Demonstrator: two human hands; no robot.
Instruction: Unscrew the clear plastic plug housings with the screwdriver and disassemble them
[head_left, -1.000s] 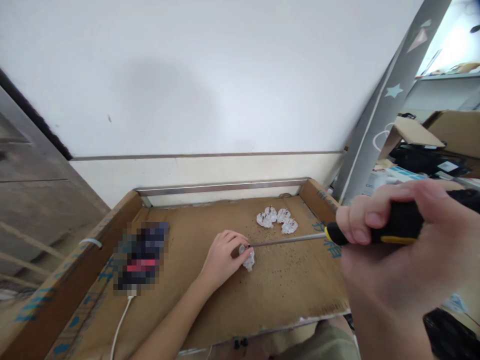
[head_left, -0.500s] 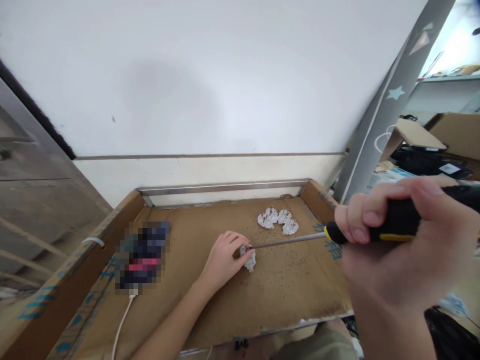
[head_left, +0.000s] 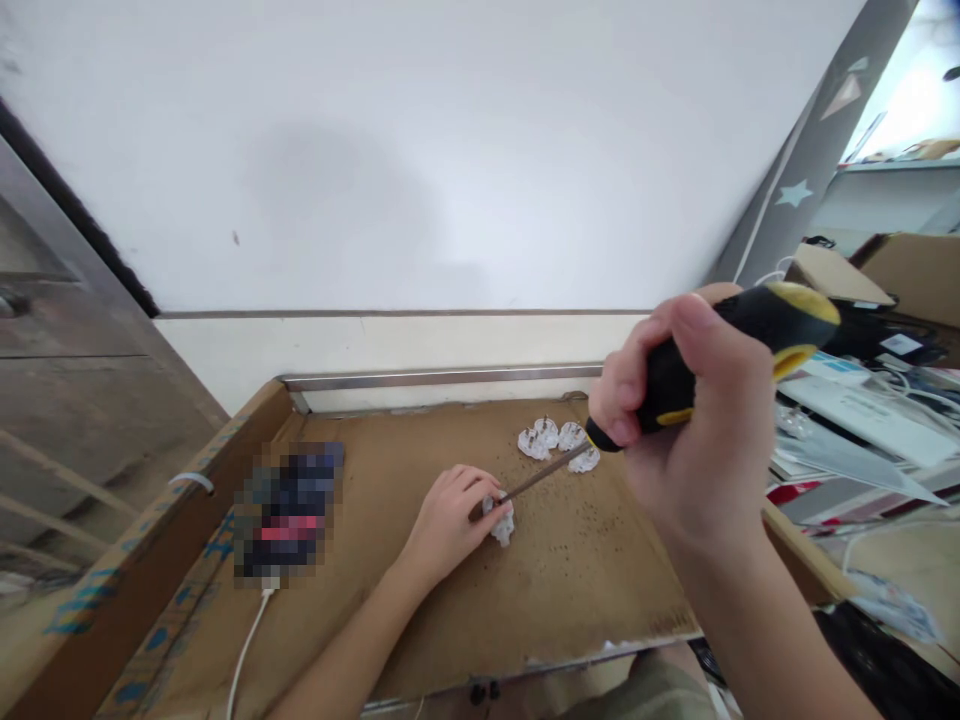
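My left hand (head_left: 455,515) is closed on a small clear plastic plug part (head_left: 503,527), pressing it against the cardboard. My right hand (head_left: 694,420) grips a black and yellow screwdriver (head_left: 671,375) by its handle, above the right side of the cardboard. The long metal shaft slants down to the left, and its tip meets the plug part by my left thumb and fingers. Exactly where the tip seats is too small to make out. Behind the shaft lie several similar clear plug parts (head_left: 546,434) with metal pins pointing up.
A cardboard-lined tray (head_left: 390,640) with raised sides is the work surface, strewn with small dark specks. At left lies a pixelated dark device (head_left: 296,510) with a white cable (head_left: 246,640). A white wall (head_left: 420,200) rises behind. Boxes and papers (head_left: 870,400) crowd the right.
My right hand has moved left and slightly up with the screwdriver, so the shaft is steeper and the handle's yellow end shows. My left hand has stayed on the plug part.
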